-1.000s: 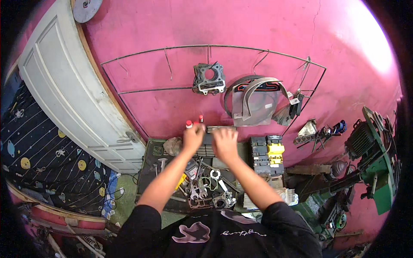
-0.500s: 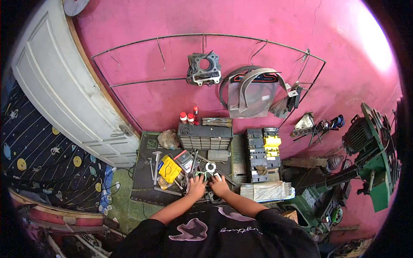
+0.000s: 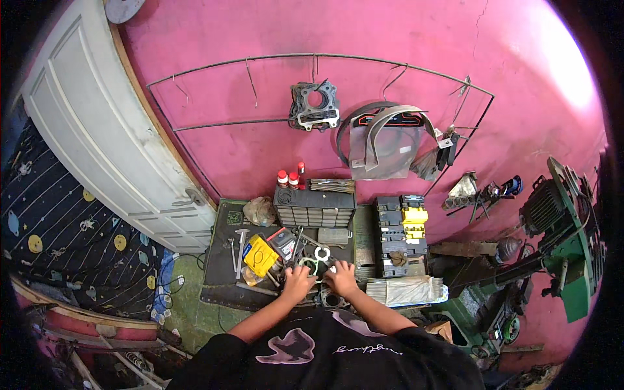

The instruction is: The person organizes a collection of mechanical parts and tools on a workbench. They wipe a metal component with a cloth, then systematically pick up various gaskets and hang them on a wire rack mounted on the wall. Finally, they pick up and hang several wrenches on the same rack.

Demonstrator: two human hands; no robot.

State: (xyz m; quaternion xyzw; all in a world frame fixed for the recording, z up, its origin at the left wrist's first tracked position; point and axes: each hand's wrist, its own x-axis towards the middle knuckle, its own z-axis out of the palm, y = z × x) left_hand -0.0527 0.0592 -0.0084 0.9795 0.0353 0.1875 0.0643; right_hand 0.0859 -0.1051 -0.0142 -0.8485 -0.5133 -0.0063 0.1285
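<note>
red-capped bottles (image 3: 290, 177): 3 | drawer organizers (image 3: 315, 207): 2 | hands (image 3: 299, 283): 2 | yellow packet (image 3: 261, 255): 1

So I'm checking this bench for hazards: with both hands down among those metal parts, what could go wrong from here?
Both the left hand and right hand work in a crowded pile of metal parts, so a finger could get pinched or a loose ring knocked off the mat. The red-capped bottles standing on the drawer cabinet could tip if it is bumped.

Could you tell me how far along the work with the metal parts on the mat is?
Done: loose parts lie spread on the dark mat. In hand: the left hand and right hand rest together on small metal parts; exact grip unclear. Left: the hammer and yellow package lie untouched.
</note>
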